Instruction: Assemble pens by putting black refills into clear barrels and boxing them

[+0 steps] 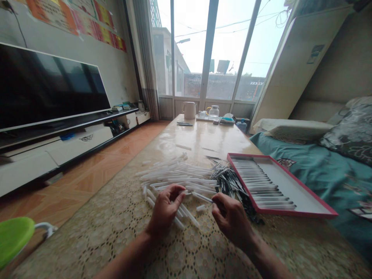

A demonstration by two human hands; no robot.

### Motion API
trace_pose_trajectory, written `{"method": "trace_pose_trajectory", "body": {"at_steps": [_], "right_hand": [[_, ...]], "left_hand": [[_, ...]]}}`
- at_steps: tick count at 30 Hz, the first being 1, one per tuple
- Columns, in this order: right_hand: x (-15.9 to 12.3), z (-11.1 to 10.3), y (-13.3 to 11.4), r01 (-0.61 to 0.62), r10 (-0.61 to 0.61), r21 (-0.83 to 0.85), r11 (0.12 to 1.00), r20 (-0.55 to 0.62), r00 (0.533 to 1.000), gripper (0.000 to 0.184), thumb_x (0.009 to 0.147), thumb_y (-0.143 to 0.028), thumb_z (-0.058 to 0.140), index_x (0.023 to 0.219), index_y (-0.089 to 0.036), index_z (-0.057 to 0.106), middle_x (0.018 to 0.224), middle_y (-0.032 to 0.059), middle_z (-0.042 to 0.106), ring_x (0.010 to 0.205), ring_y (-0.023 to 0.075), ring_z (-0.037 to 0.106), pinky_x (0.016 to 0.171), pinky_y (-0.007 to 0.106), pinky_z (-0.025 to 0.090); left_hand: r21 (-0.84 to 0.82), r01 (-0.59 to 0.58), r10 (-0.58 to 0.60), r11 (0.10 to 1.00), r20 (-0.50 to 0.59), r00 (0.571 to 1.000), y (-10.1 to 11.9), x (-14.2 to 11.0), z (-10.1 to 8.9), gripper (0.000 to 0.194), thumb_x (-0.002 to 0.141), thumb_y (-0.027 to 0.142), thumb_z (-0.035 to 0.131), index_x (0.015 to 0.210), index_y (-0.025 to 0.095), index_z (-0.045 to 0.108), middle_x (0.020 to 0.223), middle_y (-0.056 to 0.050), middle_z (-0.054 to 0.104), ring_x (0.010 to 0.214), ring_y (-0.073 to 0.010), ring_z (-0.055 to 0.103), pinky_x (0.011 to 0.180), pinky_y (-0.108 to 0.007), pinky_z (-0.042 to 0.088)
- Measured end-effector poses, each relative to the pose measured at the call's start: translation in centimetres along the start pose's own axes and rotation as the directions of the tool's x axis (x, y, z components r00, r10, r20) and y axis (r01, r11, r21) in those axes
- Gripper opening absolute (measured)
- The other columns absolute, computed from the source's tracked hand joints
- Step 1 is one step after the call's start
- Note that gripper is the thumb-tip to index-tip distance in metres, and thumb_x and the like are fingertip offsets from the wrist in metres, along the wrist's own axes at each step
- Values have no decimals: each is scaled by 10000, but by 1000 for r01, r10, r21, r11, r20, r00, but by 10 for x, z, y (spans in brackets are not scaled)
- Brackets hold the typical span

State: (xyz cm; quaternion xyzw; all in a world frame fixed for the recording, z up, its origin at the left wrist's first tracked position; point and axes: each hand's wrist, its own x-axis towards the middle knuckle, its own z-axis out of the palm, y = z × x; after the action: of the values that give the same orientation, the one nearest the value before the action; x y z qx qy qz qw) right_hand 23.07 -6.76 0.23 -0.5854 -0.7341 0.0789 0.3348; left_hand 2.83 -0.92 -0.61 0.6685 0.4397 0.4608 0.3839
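Observation:
My left hand (167,207) is closed in a pinch beside the pile of white translucent plastic tubes (180,172). What sits at its fingertips is too small to make out. My right hand (231,215) grips a thin pale tube (202,197) by its dark end, with the other end pointing left towards my left fingers. A short white cap-like piece (200,208) lies on the table between the hands. Just beyond my right hand is a heap of thin dark sticks (229,180). To its right, a shallow pink-rimmed box (302,181) holds a row of filled tubes (261,182) with dark ends.
The long table has a patterned cover (116,228). At its far end stand a beige kettle (190,110), a glass jug (214,111) and a tissue pack (227,119). A green stool (16,238) is at the left, a teal-covered sofa (305,164) at the right.

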Motion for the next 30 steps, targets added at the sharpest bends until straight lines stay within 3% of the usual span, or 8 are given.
{"method": "trace_pose_trajectory", "body": {"at_steps": [5,11,16,20,26,30], "right_hand": [[-1,-2,-3,56,-55,52,997,-11,998,83,770,-132,463,711,-187,483,608,-52,412,523,90,403,524,216,273],[-1,-2,-6,95,-93,69,993,-29,995,91,765,-109,468,733,-186,503,616,-49,429,532,91,421,534,217,288],[-1,-2,-6,128,-127,58,990,-18,992,98,769,-107,475,720,-189,497,622,-43,447,535,92,422,540,216,302],[-1,-1,-5,171,-171,28,985,8,985,85,835,-154,477,827,-192,552,709,-12,546,608,108,500,579,212,332],[0,6,-2,236,-239,-250,939,20,971,170,920,-223,433,836,-206,580,718,6,577,607,122,520,560,229,286],[-1,6,-6,252,-259,-324,912,23,966,210,926,-229,424,770,-199,562,671,2,570,572,119,505,530,244,235]], "left_hand": [[-291,172,-153,941,85,985,5,2,-5,192,771,315,634,859,145,643,569,40,515,518,-82,461,502,-196,377],[-466,280,-221,840,177,959,8,-2,0,251,758,369,651,843,137,607,598,32,550,467,-64,475,450,-186,403],[-508,304,-211,806,234,949,1,-2,3,280,746,386,664,841,134,589,582,29,573,443,-62,506,434,-178,424],[-516,321,-205,795,269,941,-2,-2,5,312,740,420,661,834,139,563,565,26,591,411,-68,514,401,-179,419],[-517,330,-224,790,257,940,1,-5,9,319,740,437,654,821,156,527,553,26,607,399,-75,516,392,-185,420],[-518,309,-201,798,255,946,3,-8,10,313,735,431,661,811,159,527,540,31,599,402,-74,505,400,-187,413]]}}
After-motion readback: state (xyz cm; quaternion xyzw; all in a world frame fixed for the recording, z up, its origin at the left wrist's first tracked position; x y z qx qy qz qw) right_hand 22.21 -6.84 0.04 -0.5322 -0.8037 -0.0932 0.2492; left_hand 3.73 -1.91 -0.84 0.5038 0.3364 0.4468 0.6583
